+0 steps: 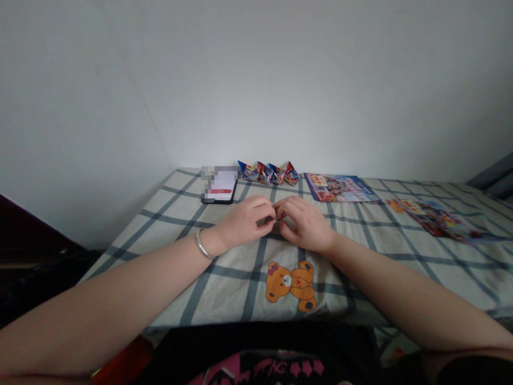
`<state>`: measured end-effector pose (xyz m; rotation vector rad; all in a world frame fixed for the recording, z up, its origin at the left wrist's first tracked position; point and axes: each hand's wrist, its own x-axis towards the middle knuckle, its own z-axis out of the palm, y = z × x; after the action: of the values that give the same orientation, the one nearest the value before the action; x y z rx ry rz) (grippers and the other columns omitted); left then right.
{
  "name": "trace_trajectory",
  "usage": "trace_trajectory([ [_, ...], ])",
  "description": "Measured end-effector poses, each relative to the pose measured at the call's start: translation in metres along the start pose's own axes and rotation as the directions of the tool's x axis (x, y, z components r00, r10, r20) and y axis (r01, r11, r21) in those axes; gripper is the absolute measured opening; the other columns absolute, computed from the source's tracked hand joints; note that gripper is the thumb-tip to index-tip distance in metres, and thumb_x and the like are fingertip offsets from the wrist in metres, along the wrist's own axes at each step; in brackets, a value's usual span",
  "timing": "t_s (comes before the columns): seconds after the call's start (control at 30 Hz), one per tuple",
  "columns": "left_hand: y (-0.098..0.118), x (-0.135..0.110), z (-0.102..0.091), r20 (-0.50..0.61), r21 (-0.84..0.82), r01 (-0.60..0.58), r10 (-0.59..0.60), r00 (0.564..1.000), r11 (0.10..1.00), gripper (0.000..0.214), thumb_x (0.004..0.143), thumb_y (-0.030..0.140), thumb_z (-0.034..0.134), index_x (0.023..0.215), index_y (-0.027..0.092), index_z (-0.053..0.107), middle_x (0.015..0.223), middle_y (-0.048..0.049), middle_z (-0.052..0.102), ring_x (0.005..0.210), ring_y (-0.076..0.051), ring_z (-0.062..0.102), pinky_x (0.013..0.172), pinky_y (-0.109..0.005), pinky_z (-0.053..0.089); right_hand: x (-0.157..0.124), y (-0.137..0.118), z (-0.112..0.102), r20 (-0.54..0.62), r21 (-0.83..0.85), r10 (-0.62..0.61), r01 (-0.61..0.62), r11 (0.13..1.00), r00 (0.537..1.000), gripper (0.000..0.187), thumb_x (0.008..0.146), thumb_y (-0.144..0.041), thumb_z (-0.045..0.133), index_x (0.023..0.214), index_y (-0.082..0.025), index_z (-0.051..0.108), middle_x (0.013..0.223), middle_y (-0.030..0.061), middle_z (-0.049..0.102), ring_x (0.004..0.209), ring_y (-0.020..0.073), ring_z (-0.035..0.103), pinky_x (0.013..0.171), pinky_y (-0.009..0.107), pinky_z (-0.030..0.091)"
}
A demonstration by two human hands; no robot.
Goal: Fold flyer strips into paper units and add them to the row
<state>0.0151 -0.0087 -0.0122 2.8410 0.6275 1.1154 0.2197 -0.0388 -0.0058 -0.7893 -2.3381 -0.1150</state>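
Small piece [272,219], paper perhaps, sat pinched between left hand [244,222] and right hand [305,228]; I saw fingers closed on it.

Sheet [168,214] was open left of left hand [244,222]; phone [222,187], folded papers [267,172] and booklet [340,187] blocked the far edge.

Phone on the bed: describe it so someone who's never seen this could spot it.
Start at the checked bedsheet and go to its far edge by the wall. Left of the row of folded paper shapes lies the phone, the only dark-edged slab with a lit white screen.
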Motion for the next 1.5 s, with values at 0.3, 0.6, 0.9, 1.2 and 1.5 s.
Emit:
trace_trajectory([
  [0.3,-0.003,0.001,0.001,-0.036,-0.040,-0.018,0.016,0.999,0.999,0.009,0.083,0.010,0.055,0.082,0.019,0.058,0.086,-0.0017,0.057,0.086,-0.016,0.056,0.080,-0.030,0.048,-0.002,0.002,-0.001,-0.029,0.007,0.062,-0.062,0.998,0.998,0.008,0.084,-0.016,0.052,0.089,-0.022,0.050,0.090,0.0073,0.065,0.088,0.0218,0.060,0.079,0.034,0.048],
  [0.6,-0.006,0.000,0.001,-0.051,-0.099,0.025,-0.030,0.998,0.995,0.006,0.087,0.014,0.056,0.084,0.019,0.058,0.089,-0.0026,0.059,0.090,-0.017,0.057,0.082,-0.031,0.049,-0.001,0.003,-0.001,-0.033,0.042,0.016,-0.015,0.999,0.999,0.010,0.085,-0.015,0.055,0.092,-0.022,0.054,0.099,0.0074,0.066,0.097,0.0210,0.061,0.087,0.035,0.050],
  [0.9,-0.012,-0.001,0.005,-0.093,-0.239,0.158,-0.185,0.978,0.958,0.010,0.083,0.010,0.054,0.088,0.019,0.056,0.092,-0.0030,0.059,0.090,-0.017,0.058,0.079,-0.031,0.053,-0.006,0.012,0.003,-0.059,0.144,0.213,-0.202,0.969,0.975,0.015,0.081,-0.011,0.051,0.090,-0.023,0.049,0.122,0.0090,0.065,0.110,0.0234,0.063,0.085,0.038,0.055],
  [1.2,-0.018,-0.004,0.011,-0.088,-0.328,0.243,-0.285,0.954,0.913,0.022,0.083,0.012,0.053,0.103,0.020,0.056,0.111,-0.0065,0.060,0.108,-0.019,0.059,0.085,-0.034,0.056,-0.005,0.019,0.007,0.041,0.411,0.481,-0.454,0.791,0.876,0.014,0.082,-0.018,0.049,0.093,-0.024,0.044,0.133,0.0124,0.059,0.086,0.0176,0.069,0.069,0.032,0.056],
  [1.5,-0.020,-0.007,0.012,0.010,-0.457,0.309,-0.342,0.940,0.834,0.039,0.088,0.014,0.046,0.126,0.020,0.050,0.128,-0.0095,0.057,0.120,-0.020,0.056,0.102,-0.041,0.049,-0.006,0.027,0.012,0.063,0.631,0.550,-0.461,0.625,0.833,0.016,0.079,-0.021,0.049,0.093,-0.025,0.043,0.123,0.0066,0.063,0.078,0.0145,0.065,0.069,0.031,0.054],
])
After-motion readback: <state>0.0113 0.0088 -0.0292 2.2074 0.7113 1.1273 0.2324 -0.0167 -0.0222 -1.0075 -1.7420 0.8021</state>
